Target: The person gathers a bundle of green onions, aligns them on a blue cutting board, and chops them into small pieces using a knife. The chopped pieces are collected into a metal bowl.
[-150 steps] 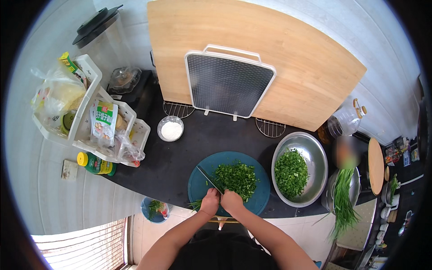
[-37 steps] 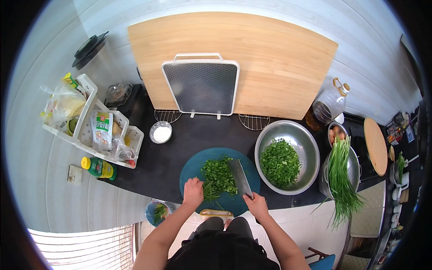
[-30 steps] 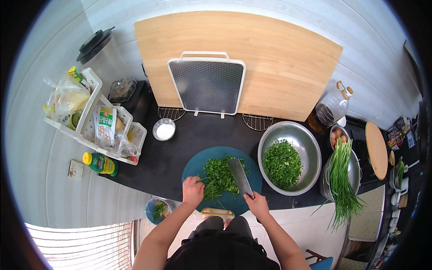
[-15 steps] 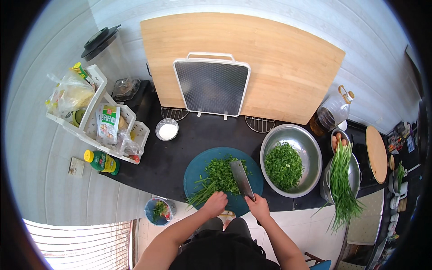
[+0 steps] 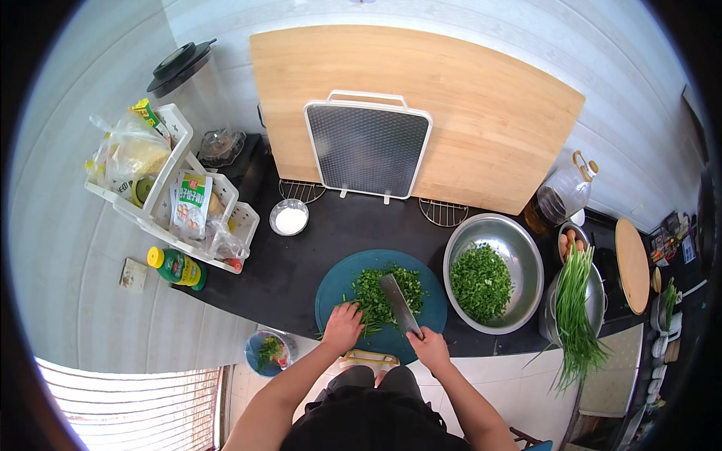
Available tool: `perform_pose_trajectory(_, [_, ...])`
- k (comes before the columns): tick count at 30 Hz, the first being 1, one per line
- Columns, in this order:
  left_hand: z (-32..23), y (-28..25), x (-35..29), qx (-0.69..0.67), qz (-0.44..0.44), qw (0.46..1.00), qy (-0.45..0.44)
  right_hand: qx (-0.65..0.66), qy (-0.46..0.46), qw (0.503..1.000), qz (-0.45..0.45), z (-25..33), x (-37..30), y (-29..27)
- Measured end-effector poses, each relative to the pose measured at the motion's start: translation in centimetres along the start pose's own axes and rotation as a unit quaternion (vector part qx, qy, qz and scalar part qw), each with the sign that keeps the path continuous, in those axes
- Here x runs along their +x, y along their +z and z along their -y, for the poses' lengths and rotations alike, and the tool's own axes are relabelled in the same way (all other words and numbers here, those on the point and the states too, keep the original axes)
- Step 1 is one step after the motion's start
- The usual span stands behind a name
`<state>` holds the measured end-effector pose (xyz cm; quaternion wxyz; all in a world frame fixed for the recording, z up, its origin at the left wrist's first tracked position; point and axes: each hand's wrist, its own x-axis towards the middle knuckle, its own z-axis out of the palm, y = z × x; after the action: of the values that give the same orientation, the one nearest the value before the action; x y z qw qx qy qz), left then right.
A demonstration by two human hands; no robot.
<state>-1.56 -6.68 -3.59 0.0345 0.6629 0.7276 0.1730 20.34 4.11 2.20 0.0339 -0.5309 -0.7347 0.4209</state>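
Fingers of right hand (image 5: pixel 429 348) wrapped around handle of knife (image 5: pixel 401 304), blade slanting over chopped greens (image 5: pixel 367 288). Fingers of left hand (image 5: pixel 343 327) reached onto greens' left edge; whether pinching could not be told. Greens lay on round teal board (image 5: pixel 331 282). Just right, steel bowl (image 5: pixel 529 282) held second heap (image 5: pixel 480 282); farther right, long stalks (image 5: pixel 575 308) draped over pot (image 5: pixel 596 299).

Bare hands (image 5: pixel 343 327): two
Cleaver (image 5: pixel 401 304): one
Teal cutting board (image 5: pixel 331 289): one
Large steel mixing bowl (image 5: pixel 524 278): one
Yellow-capped green bottle (image 5: pixel 180 269): one
Rectangular wooden board (image 5: pixel 481 113): one
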Motion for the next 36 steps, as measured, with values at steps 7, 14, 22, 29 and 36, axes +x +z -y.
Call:
perform_pose_trajectory(7, [1.7, 0.3, -1.8, -0.061, -0.006, 0.998, -0.019, -0.008, -0.012, 1.0, -0.003, -0.3, -0.1, 0.4])
perform_pose_trajectory(14, [0.9, 0.5, 0.4, -0.032, 0.036, 0.994, -0.097, -0.021, -0.019, 1.0, 0.004, 0.5, -0.6, 0.4])
perform_pose_trajectory(22, [0.7, 0.9, -2.2, -0.074, 0.056, 0.992, -0.087, -0.025, -0.055, 0.998, -0.01, -0.8, -0.5, 1.3])
perform_pose_trajectory(29, [-0.9, 0.9, -1.3, -0.053, 0.06, 0.983, -0.163, -0.036, -0.058, 0.998, -0.005, 0.0, -0.6, 1.2])
perform_pose_trajectory(36, [-0.1, 1.1, -1.2, -0.123, -0.011, 0.982, -0.146, -0.037, -0.055, 0.998, -0.013, -0.6, -0.2, 0.7])
